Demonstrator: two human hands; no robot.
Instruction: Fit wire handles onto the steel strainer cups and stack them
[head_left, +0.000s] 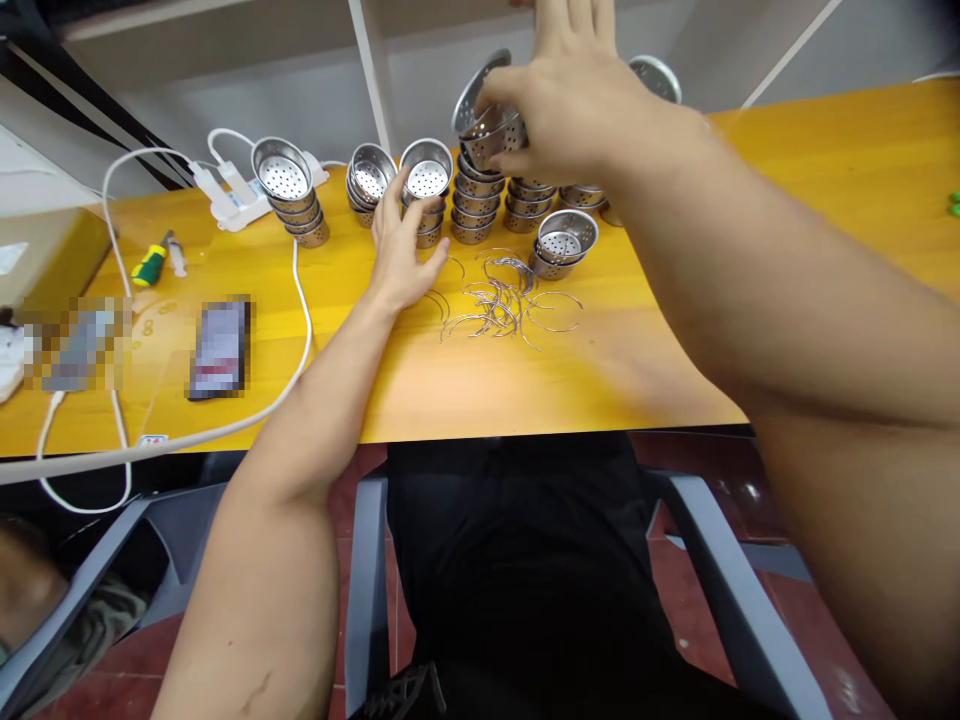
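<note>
Near a short stack of perforated metal cups [427, 178], my left hand [401, 250] has its fingers apart and curved at the stack's front; whether they touch it I cannot tell. My right hand [574, 85] is raised over the back row, thumb and a finger around the side of a tilted perforated cup [491, 140] on top of a tall stack [474, 205]. Its other fingers stretch upward, partly out of frame. Loose curved metal wires [499, 300] lie in a heap in front of the stacks. Two nested cups [566, 240] stand right of them.
More cup stacks [283, 175] line the back of the yellow table [480, 390]. At left are a white power strip [240, 205], white cables, a green-yellow screwdriver [152, 262], a phone [220, 350] and a cardboard box [67, 260]. Another person's arm [26, 585] shows at lower left.
</note>
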